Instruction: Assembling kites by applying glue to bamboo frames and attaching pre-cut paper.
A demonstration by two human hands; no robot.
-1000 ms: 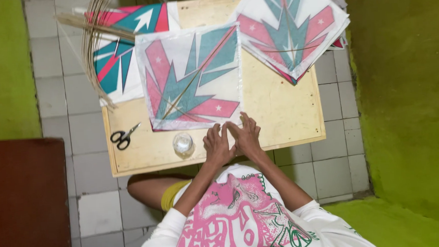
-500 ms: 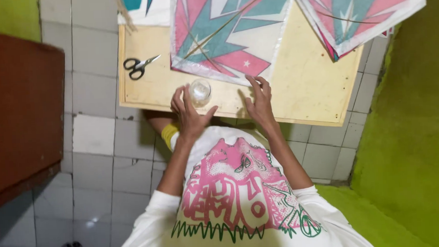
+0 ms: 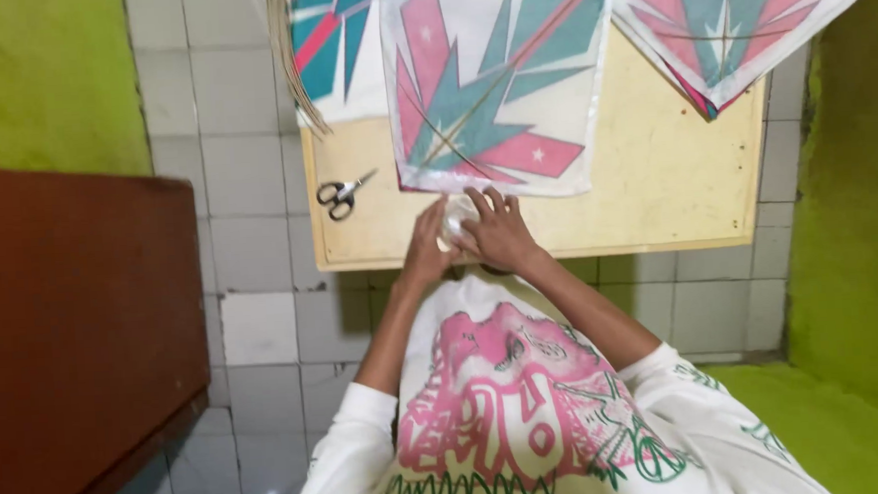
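Left hand (image 3: 425, 248) and right hand (image 3: 499, 232) cupped around small clear jar (image 3: 455, 219) on wooden board (image 3: 656, 180); patterned kite sheet (image 3: 501, 83) just beyond, scissors (image 3: 342, 193) nearby.

On the board (image 3: 656, 185), the scissors (image 3: 341, 195) lie near its left edge, and a small jar (image 3: 455, 219) sits at the near edge between the left hand (image 3: 426, 248) and right hand (image 3: 496, 232). Behind the hands a kite (image 3: 496, 84) lies mid-board. A second kite (image 3: 334, 52) overhangs the far left corner beside a bundle of sticks (image 3: 294, 64), a third kite (image 3: 737, 16) the far right corner.
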